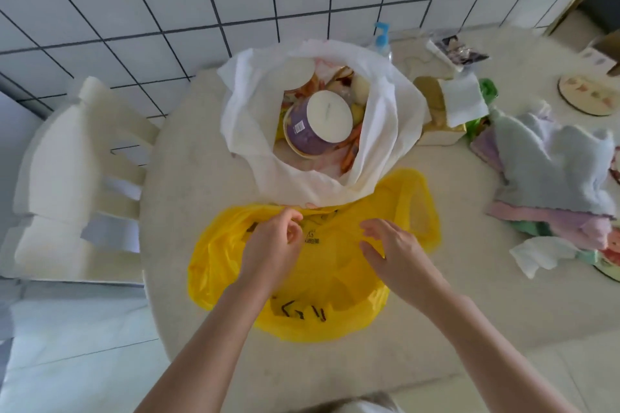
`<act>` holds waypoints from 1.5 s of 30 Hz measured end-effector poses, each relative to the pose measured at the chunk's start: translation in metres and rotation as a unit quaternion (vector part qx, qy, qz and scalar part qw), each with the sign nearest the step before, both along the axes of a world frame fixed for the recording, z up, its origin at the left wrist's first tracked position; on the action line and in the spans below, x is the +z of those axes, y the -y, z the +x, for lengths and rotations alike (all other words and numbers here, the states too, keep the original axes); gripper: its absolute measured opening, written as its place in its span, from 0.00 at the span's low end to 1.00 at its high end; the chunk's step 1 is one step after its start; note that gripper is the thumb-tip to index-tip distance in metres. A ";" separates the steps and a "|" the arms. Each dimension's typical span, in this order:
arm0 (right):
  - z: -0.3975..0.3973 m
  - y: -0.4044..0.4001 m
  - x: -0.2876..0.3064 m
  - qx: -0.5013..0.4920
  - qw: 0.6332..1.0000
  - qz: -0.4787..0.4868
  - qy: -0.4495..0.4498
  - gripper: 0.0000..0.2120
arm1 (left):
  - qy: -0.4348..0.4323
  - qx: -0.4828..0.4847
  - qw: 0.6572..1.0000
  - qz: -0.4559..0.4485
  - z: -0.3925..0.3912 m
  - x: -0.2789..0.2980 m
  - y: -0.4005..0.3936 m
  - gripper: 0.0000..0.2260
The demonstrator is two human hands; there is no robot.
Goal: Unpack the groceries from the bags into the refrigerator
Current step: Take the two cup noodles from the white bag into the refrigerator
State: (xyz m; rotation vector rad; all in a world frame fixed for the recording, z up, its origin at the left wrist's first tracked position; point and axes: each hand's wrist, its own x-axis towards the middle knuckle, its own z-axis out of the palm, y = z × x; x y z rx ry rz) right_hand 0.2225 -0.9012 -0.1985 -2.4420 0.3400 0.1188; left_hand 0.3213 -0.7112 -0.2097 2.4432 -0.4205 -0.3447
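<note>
Setting: a home kitchen or dining corner. Indicators: white tiled wall (167,10); round table (188,157) with a white chair (77,157) beside it; grocery bags (379,117), a pump bottle (381,38) and folded towels (550,171) on the table.

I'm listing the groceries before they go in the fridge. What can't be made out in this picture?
Head view:
- Yellow bag contents: hidden by its folded plastic and both hands.
- White bag: items beneath the purple tub are covered.
- Tub's label: too small to read.
- Refrigerator: out of frame.
</note>
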 end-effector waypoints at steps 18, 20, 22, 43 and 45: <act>0.204 0.104 -0.024 0.192 0.964 -0.154 0.096 0.13 | 0.113 0.040 0.993 0.000 0.163 -0.019 0.134 0.15; 0.211 0.101 -0.026 0.178 0.970 -0.136 0.092 0.17 | 0.117 0.081 0.990 -0.003 0.170 -0.021 0.137 0.17; 0.216 0.094 -0.025 0.165 0.976 -0.116 0.087 0.20 | 0.095 0.125 0.987 -0.023 0.176 -0.023 0.137 0.19; 0.234 0.072 -0.039 -0.028 0.996 -0.054 0.063 0.54 | -0.259 0.292 0.893 -0.224 0.192 -0.025 0.140 0.28; 0.235 0.071 -0.037 -0.053 0.994 -0.080 0.059 0.56 | -0.256 0.282 0.890 -0.250 0.191 -0.021 0.144 0.26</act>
